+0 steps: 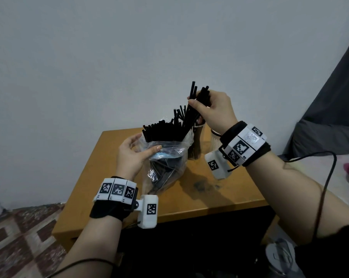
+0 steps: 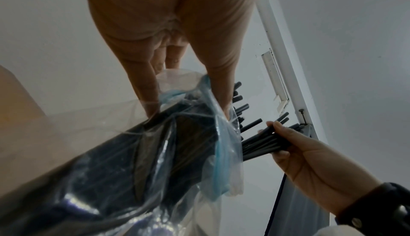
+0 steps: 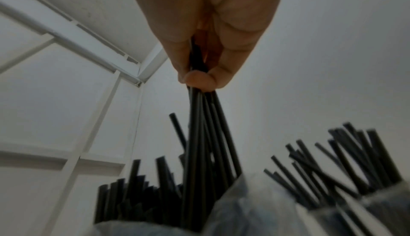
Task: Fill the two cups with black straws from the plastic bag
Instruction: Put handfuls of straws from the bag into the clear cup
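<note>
A clear plastic bag (image 1: 165, 155) (image 2: 142, 160) stuffed with black straws (image 1: 161, 131) stands on the wooden table (image 1: 209, 189). My left hand (image 1: 132, 155) (image 2: 177, 74) pinches the bag's rim near its mouth. My right hand (image 1: 211, 109) (image 3: 199, 78) (image 2: 295, 152) grips a bundle of black straws (image 1: 191, 111) (image 3: 206, 134) (image 2: 264, 143), half drawn out of the bag. Behind the bag a clear cup (image 1: 196, 141) holds straws (image 3: 346, 166). A second clear cup (image 1: 215, 139) stands to its right, partly hidden by my right wrist.
The table stands against a plain grey wall (image 1: 129, 57). A patterned floor (image 1: 19, 233) lies at the lower left. A dark cloth (image 1: 334, 109) hangs at the right. A dark smudge (image 1: 201, 185) marks the tabletop. A black cable (image 1: 326, 185) runs along my right forearm.
</note>
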Demonstrator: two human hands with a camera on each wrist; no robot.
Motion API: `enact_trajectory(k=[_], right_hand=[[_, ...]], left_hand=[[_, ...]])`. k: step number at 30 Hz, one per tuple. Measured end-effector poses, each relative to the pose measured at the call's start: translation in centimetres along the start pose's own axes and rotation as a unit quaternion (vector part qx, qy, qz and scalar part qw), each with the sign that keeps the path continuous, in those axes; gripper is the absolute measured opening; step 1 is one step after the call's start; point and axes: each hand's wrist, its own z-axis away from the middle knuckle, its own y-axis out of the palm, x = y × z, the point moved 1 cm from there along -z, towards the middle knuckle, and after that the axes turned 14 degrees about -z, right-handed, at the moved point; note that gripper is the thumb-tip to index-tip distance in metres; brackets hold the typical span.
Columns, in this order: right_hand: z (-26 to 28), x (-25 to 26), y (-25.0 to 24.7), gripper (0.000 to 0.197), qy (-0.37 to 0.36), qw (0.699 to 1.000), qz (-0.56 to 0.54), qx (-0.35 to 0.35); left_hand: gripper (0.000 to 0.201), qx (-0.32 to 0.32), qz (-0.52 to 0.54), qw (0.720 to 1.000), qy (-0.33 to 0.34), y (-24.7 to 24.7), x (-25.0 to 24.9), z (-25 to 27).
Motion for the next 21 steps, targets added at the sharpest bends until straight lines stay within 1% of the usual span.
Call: enact_trajectory(k=[3, 6, 9, 12, 16, 18, 21], right_hand=[[-0.6, 0.9, -0.3, 0.019, -0.021, 0.999, 0.042, 0.007], [-1.3, 1.8, -0.6, 0.019, -0.038, 0.998, 0.052, 0.014], [-2.4, 2.8, -1.0, 0.022, -0.058, 0.997, 0.056, 0.010], [-3.6, 3.7, -1.5, 0.023, -0.067, 0.997, 0.047, 0.007], [-4.7, 4.7, -2.6, 0.021, -0.062, 0.998, 0.003, -0.006], [-5.0, 5.1, -3.4, 0.017, -0.062, 0.998, -0.017, -0.012], [-5.2, 5.6, -4.5, 0.012, -0.075, 0.997, -0.019, -0.022]], left_hand=[[0.079, 0.000, 0.000, 1.000, -0.006, -0.1, 0.1, -0.4], [0.078, 0.000, -0.001, 1.000, -0.012, -0.3, 0.0, -0.6], [0.082, 0.002, 0.000, 1.000, -0.019, -0.5, -0.2, -0.7], [0.088, 0.005, 0.005, 1.000, -0.025, -0.7, -0.4, -0.6], [0.088, 0.004, 0.011, 0.999, -0.030, -1.0, -0.3, -0.7], [0.089, 0.001, 0.015, 0.999, -0.033, -1.3, 0.0, -0.7], [0.091, -0.005, 0.022, 0.999, -0.037, -1.8, 0.2, -0.9]])
